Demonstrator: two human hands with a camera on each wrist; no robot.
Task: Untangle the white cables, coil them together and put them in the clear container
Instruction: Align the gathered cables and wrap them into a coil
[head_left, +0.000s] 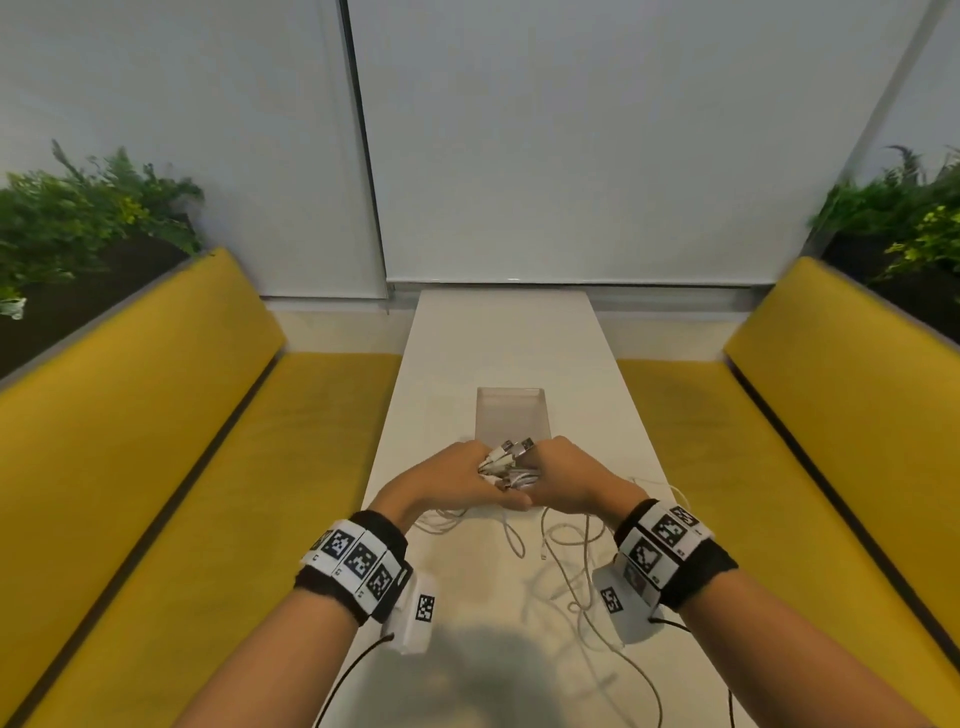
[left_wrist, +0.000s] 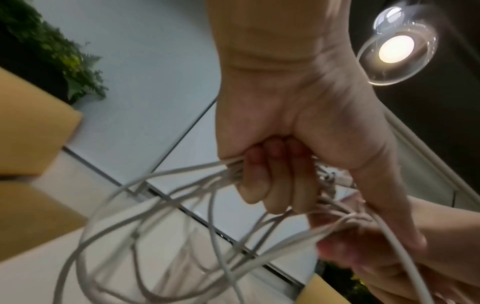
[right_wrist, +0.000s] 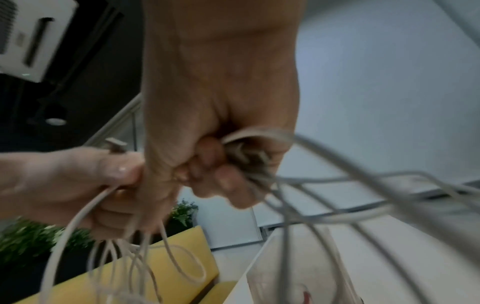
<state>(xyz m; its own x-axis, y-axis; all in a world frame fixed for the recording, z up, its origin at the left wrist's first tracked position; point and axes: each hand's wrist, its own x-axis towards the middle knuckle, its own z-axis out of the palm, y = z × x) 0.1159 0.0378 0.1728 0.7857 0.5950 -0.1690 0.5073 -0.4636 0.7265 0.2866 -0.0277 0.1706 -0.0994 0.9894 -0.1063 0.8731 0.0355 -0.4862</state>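
Both hands meet above the white table (head_left: 519, 332), gripping one bundle of white cables (head_left: 511, 465). My left hand (head_left: 457, 480) has its fingers (left_wrist: 275, 181) curled round several strands (left_wrist: 182, 181). My right hand (head_left: 563, 475) grips the other side with curled fingers (right_wrist: 215, 164) round the cable strands (right_wrist: 311, 185). USB plugs stick up between the hands. Loose loops (head_left: 571, 561) hang down onto the table toward me. The clear container (head_left: 511, 413) stands just beyond the hands, with nothing visible inside.
Yellow benches flank the narrow table, the left bench (head_left: 182, 441) and the right bench (head_left: 779, 441). Planters with green plants (head_left: 78, 218) sit behind the backrests. White blinds close the far end. A black wrist-camera lead (head_left: 353, 670) trails near the table's left edge.
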